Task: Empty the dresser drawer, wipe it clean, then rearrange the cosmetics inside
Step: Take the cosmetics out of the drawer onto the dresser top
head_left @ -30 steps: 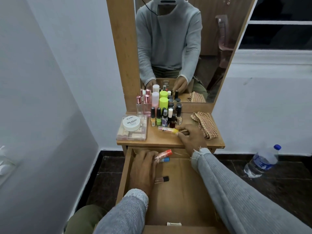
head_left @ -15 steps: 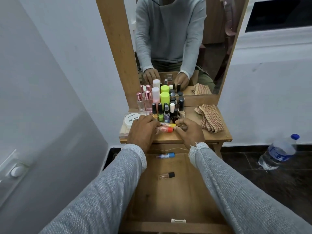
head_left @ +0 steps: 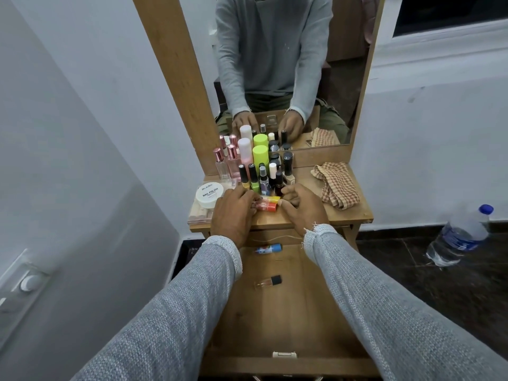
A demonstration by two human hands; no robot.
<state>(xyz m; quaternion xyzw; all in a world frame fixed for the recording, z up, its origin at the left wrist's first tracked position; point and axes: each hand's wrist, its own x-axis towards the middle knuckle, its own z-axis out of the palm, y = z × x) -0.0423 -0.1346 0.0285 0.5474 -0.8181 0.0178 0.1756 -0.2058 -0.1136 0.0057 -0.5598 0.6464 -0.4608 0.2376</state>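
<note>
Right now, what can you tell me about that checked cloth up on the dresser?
The checked cloth is soft-looking fabric with small brownish-red and cream squares. It lies crumpled and folded over itself on the right side of the wooden dresser top, near the mirror's bottom edge. Neither hand touches it; the right hand rests just left of it. Part of it is reflected in the mirror.

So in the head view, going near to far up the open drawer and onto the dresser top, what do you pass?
Small clear bottle with a black cap → blue-capped tube → orange-capped tube → yellow-capped tube → lime green cylindrical bottle.
</note>
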